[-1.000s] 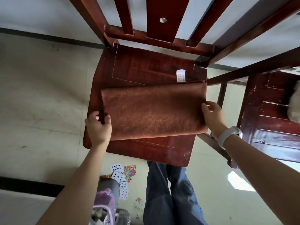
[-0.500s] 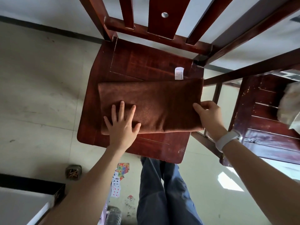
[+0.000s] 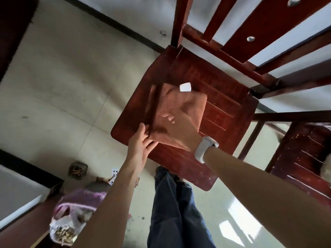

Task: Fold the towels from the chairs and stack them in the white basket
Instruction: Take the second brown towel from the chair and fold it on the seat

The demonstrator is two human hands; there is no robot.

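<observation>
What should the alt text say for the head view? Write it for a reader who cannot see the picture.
Seen from above, a person's right hand presses flat on a folded brown towel on a red wooden chair seat, while the left hand touches the towel's near edge. A white tag shows at its far edge; the person's blue trousers appear below.

We are in a lived-in room of a home: a dark red wooden chair (image 3: 223, 108) stands on pale floor tiles (image 3: 62, 83), with a second chair (image 3: 304, 158) right of our right hand (image 3: 179, 129), and playing cards (image 3: 113, 174) scattered below our left hand (image 3: 141, 145).
</observation>
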